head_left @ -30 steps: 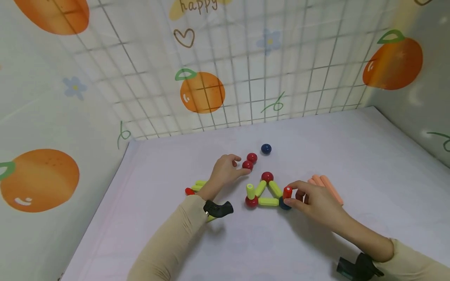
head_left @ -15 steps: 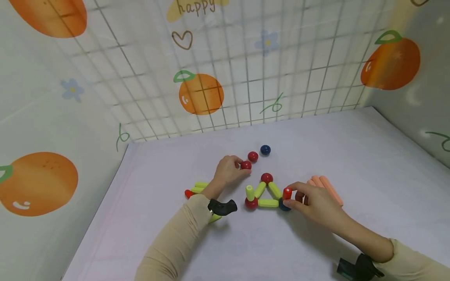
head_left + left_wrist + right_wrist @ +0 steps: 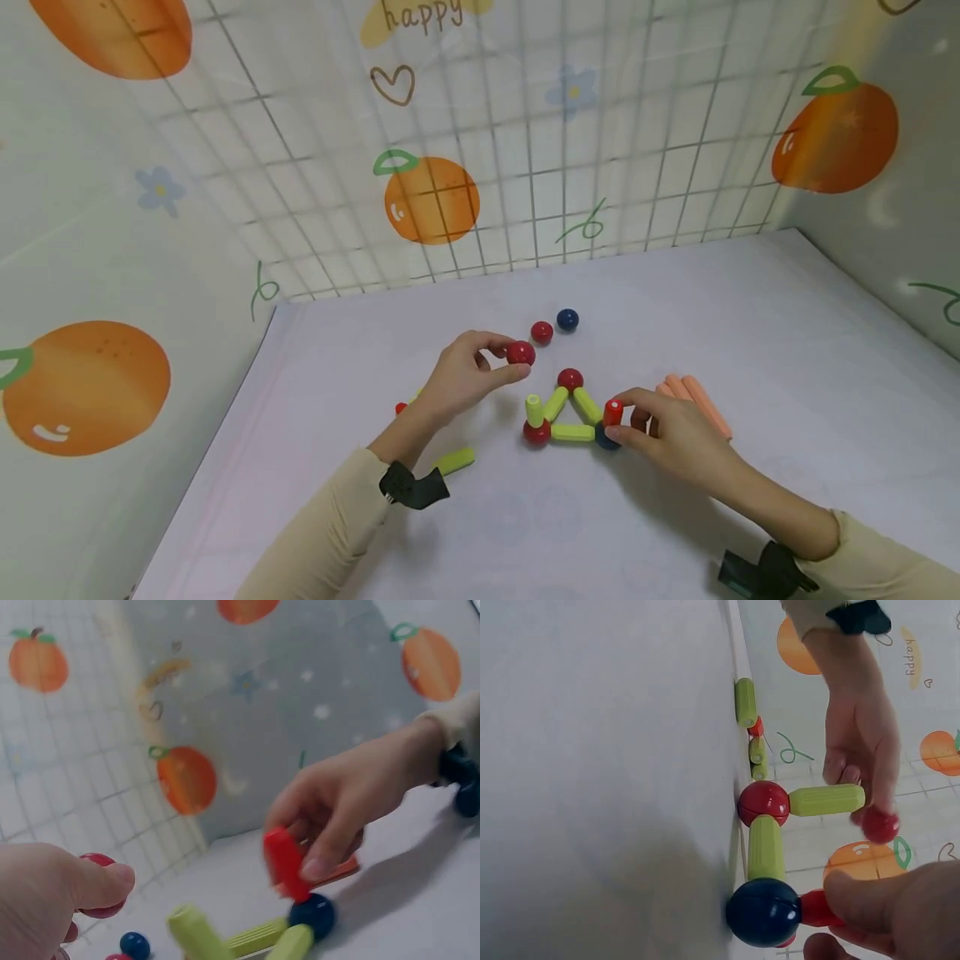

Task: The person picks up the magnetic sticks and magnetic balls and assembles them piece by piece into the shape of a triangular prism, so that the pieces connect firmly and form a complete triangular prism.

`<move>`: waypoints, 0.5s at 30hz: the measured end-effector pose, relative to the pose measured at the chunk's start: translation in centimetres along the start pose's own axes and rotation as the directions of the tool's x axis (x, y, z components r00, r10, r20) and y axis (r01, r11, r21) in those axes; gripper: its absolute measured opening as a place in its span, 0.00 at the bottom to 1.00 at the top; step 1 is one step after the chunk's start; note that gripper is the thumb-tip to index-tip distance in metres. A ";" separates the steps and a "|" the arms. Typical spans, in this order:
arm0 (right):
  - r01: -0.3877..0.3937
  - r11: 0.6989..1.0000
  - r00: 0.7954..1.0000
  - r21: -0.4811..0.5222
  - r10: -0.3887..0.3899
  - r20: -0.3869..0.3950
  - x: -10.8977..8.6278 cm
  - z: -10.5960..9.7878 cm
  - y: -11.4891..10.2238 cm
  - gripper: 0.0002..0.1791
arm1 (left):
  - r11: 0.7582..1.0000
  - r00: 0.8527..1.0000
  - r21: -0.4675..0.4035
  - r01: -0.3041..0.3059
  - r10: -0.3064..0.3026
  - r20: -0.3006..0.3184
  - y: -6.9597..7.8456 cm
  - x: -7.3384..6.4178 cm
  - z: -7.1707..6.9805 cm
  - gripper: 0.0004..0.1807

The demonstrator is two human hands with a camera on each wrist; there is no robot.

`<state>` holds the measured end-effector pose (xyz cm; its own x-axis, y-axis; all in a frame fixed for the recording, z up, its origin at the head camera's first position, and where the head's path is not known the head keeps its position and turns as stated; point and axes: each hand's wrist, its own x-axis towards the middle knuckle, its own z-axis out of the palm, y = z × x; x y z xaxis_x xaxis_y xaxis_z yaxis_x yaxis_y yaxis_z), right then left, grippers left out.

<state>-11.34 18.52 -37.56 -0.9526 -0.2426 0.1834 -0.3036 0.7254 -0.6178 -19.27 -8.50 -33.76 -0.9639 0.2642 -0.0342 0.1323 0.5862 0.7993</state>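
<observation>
A red ball (image 3: pixel 521 353) is pinched between the thumb and fingers of my left hand (image 3: pixel 467 372), raised off the table. My right hand (image 3: pixel 672 431) pinches a short red rod (image 3: pixel 613 412) that stands upright on a dark blue ball (image 3: pixel 762 912). That ball is one corner of a flat triangle made of yellow-green rods (image 3: pixel 573 432) and balls. The far corner is a red ball (image 3: pixel 570 380). At the left corner, another red ball (image 3: pixel 536 432) carries an upright yellow-green rod (image 3: pixel 534 409).
Beyond the triangle lie a loose red ball (image 3: pixel 542 332) and a loose dark blue ball (image 3: pixel 567 319). Several orange rods (image 3: pixel 696 397) lie beside my right hand. A yellow-green rod (image 3: pixel 455 461) and a red piece (image 3: pixel 401 408) lie near my left forearm.
My left hand has taken hold of the nearer loose red ball and lifted it, drawing slightly left. My right hand stays on the red rod.
</observation>
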 end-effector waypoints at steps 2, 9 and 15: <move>0.007 1.000 1.000 -0.004 -0.007 -0.005 0.0 0.0 0.0 0.12 | 0.999 0.999 -0.033 -0.034 0.035 0.017 0.3 -1.1 -0.1 0.23; 0.021 1.000 1.000 0.000 -0.021 -0.002 -0.2 -0.1 0.1 0.13 | 0.994 0.994 -0.056 -0.099 0.101 0.043 0.5 -3.1 0.5 0.20; -0.004 1.000 1.000 -0.002 0.004 0.019 -0.3 -0.2 -0.1 0.13 | 0.991 0.990 -0.040 -0.131 0.133 0.047 0.7 -3.4 0.8 0.19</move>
<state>-11.04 18.63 -37.40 -0.9532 -0.2523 0.1664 -0.3003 0.7273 -0.6171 -15.68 -8.33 -33.55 -0.9258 0.3753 0.0442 0.2480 0.5152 0.8204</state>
